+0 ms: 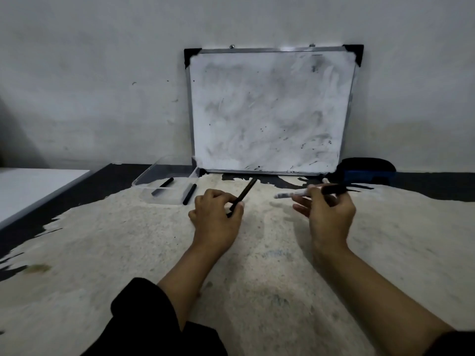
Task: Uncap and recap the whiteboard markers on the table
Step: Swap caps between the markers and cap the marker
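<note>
My left hand (217, 217) grips a thin black marker (245, 192) that slants up and to the right, its lower end hidden in my fingers. My right hand (330, 214) holds a second marker (295, 194) lying nearly level: a blurred pale end points left and a black part (334, 189) sticks out to the right of my fingers. I cannot tell whether its cap is on. Two more black markers (163, 185) (189, 194) rest in and against a clear plastic tray (154, 173) to the left.
A smudged whiteboard (270, 111) leans on the wall at the table's far edge. A dark blue eraser (367, 169) sits to its right. A small white object (326, 180) lies below the board. The table top (128, 253) is worn and pale.
</note>
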